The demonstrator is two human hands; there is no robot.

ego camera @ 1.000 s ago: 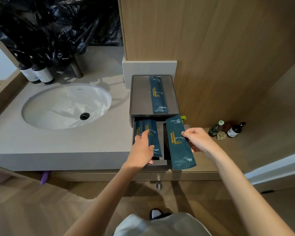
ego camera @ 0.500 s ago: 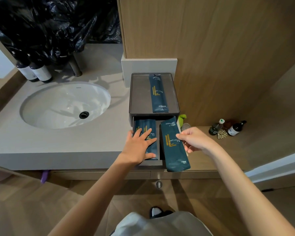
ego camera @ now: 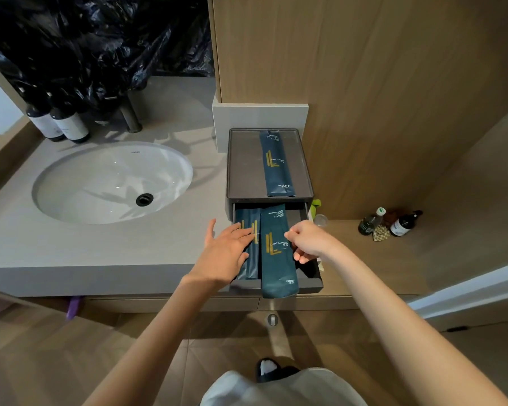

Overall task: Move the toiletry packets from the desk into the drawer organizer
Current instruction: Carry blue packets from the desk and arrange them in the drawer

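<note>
**Comb packet half in the drawer, both hands on packets**

- Organizer (ego camera: 235,171): dark grey box on the counter (ego camera: 100,253), right of the sink (ego camera: 112,183), against the wood panel. Its drawer (ego camera: 310,284) is pulled out toward the person.
- Left hand (ego camera: 226,253): fingers straight and spread, lying flat on the dark blue packets (ego camera: 254,269) in the drawer's left compartment. It grips nothing.
- Right hand (ego camera: 308,241): fingers curled, pinching the right edge of the comb packet (ego camera: 277,250) between thumb and fingertips.
- Comb packet: lies lengthwise just right of the drawer's divider, touching the packets beside it. Far end sits under the organizer's top. Near end, printed "COMB", overhangs the drawer's front wall. Can't tell whether it is seated on the drawer floor.
- Dental-kit packet (ego camera: 276,165): flat on the organizer's top tray, right of centre, well apart from both hands.
- Also in view: two dark pump bottles (ego camera: 62,124) and a faucet (ego camera: 131,118) behind the sink, black plastic sheeting (ego camera: 94,39) above them, two small bottles (ego camera: 405,224) on the lower ledge to the right.
</note>
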